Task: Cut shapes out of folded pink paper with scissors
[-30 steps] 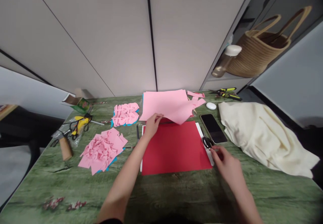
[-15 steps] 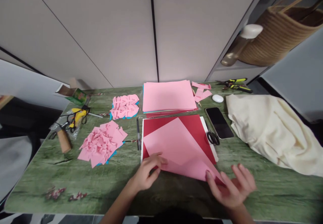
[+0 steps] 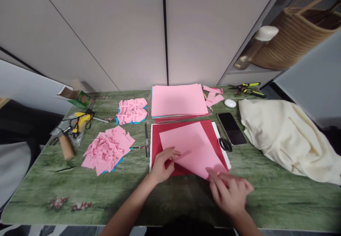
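Observation:
A folded sheet of pink paper (image 3: 191, 143) lies at an angle over red paper (image 3: 166, 127), which has a white sheet under it. My left hand (image 3: 164, 163) is closed with thumb and fingers at the sheet's left lower edge. Over its lower right corner, my right hand (image 3: 230, 191) has its fingers on the paper near the folded edge; part of that corner is hidden beneath them. Black-handled scissors (image 3: 225, 144) rest at the right edge of the red paper. To the left of it lies a black pen-like stick (image 3: 146, 140).
Behind is a stack of pink sheets (image 3: 177, 99). Cut pink pieces (image 3: 109, 149) form a heap at left, near pink cut-outs (image 3: 131, 111). A phone (image 3: 231, 129), a white oval object (image 3: 230, 103), pliers (image 3: 250, 89) and cream cloth (image 3: 282, 140) lie right; a yellow glue gun (image 3: 81, 120) lies left.
The pink sheet has turned and shifted up and right over the red paper. My left hand has moved up and right; my right hand has moved left, its fingers now over the corner.

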`<state>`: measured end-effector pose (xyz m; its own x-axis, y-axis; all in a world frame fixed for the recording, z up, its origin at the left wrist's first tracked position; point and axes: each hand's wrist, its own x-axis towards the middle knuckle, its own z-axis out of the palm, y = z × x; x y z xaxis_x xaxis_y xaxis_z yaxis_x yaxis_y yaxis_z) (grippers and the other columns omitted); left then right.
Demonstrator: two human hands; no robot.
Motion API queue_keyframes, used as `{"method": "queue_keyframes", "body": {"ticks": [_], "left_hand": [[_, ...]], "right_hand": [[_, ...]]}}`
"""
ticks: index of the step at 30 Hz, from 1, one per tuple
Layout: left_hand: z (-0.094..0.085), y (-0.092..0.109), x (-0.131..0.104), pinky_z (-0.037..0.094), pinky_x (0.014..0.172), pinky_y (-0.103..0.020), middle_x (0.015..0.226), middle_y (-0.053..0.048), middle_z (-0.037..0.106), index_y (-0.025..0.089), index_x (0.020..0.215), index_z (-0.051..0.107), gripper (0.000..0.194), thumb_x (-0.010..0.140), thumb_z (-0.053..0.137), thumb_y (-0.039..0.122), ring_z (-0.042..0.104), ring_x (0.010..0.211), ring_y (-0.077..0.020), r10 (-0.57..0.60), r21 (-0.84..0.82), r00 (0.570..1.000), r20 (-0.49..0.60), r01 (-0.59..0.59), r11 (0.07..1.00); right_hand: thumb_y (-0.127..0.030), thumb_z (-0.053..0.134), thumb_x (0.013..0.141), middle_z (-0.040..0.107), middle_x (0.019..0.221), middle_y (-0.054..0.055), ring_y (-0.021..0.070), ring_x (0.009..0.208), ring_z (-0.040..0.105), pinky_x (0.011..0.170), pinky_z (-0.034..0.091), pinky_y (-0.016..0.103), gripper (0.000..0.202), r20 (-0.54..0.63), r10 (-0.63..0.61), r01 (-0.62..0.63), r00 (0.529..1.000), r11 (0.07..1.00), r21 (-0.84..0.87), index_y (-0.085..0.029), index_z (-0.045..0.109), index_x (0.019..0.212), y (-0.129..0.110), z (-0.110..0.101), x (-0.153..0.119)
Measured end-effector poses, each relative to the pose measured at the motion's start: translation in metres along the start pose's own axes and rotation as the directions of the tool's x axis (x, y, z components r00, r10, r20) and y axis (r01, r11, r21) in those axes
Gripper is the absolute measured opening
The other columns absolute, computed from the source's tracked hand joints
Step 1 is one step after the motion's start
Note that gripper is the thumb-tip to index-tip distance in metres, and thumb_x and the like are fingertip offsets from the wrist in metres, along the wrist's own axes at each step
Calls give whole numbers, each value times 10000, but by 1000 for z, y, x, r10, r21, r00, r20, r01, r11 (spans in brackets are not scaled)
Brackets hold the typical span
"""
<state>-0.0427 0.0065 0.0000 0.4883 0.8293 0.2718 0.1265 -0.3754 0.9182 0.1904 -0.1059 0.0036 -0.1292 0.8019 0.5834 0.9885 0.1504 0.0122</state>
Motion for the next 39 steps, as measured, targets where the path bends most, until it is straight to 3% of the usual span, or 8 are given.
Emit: {"method": "queue_keyframes", "body": {"ticks": [4, 8, 11, 16, 20, 25, 32, 39], "left_hand": [[2, -2, -3, 378, 966, -452, 933, -77, 654, 203, 672, 429, 109, 677, 456, 99, 583, 956, -226, -77, -90, 996, -54, 72, 993], [-4, 0, -7, 394, 945, -434, 921, -79, 600, 199, 627, 395, 118, 663, 453, 103, 562, 947, -224, -95, -99, 995, 2, 94, 991], [-10, 6, -12, 404, 934, -418, 1027, -86, 562, 194, 644, 416, 159, 611, 455, 44, 524, 1028, -235, -147, 109, 989, 30, 143, 984], [-3, 29, -29, 300, 1021, -505, 1334, -147, 379, 165, 1092, 484, 381, 722, 490, 73, 305, 1285, -295, -103, 583, 953, -285, 258, 770], [20, 36, -39, 226, 1067, -526, 1416, -93, 351, 200, 1320, 378, 511, 820, 483, 219, 180, 1352, -302, 10, 783, 996, 93, -79, 617], [36, 20, -38, 265, 1067, -489, 1429, -76, 356, 187, 1383, 298, 553, 879, 393, 393, 239, 1342, -271, -175, 855, 976, 132, -23, 518], [41, 20, -45, 311, 1041, -463, 1433, -84, 350, 175, 1378, 314, 554, 885, 366, 423, 280, 1326, -262, -269, 858, 963, 9, 131, 496], [37, 22, -33, 417, 902, -453, 1341, -49, 479, 262, 1268, 470, 394, 889, 400, 348, 444, 1190, -252, -279, 814, 960, -10, 170, 556]], "right_hand": [[-302, 554, 824, 654, 1064, 96, 277, 984, 566, 927, 276, 500, 505, 247, 128, -144, 961, 988, 49, -231, 443, 1311, -17, -3, 13], [-370, 462, 871, 513, 1301, 144, 322, 1218, 417, 1019, 105, 617, 548, 363, 86, -136, 928, 984, 116, -182, 330, 1368, -31, 1, 20], [-396, 460, 872, 404, 1394, 134, 323, 1298, 314, 1029, 111, 618, 542, 430, 9, -80, 903, 986, 148, -207, 341, 1366, -34, 13, 24], [-404, 455, 881, 347, 1433, 114, 305, 1336, 245, 1049, 144, 588, 541, 479, -132, 23, 868, 974, 226, -241, 332, 1382, -29, 34, 37], [-390, 436, 893, 366, 1425, 98, 297, 1340, 234, 1058, 146, 581, 521, 468, -237, 109, 851, 953, 284, -258, 328, 1385, -27, 46, 54], [-333, 429, 900, 388, 1410, 113, 296, 1341, 224, 1071, 154, 553, 487, 455, -260, 149, 852, 952, 266, -205, 374, 1367, -25, 59, 71], [-270, 433, 902, 575, 1237, 103, 279, 1204, 429, 1076, 138, 543, 319, 387, 29, -82, 922, 989, 122, -155, 590, 1156, -35, 46, 68], [-398, 405, 900, 429, 1382, 109, 308, 1310, 289, 1041, 100, 610, 431, 432, 157, -202, 888, 978, 58, -199, 495, 1272, -36, 49, 45]]}}
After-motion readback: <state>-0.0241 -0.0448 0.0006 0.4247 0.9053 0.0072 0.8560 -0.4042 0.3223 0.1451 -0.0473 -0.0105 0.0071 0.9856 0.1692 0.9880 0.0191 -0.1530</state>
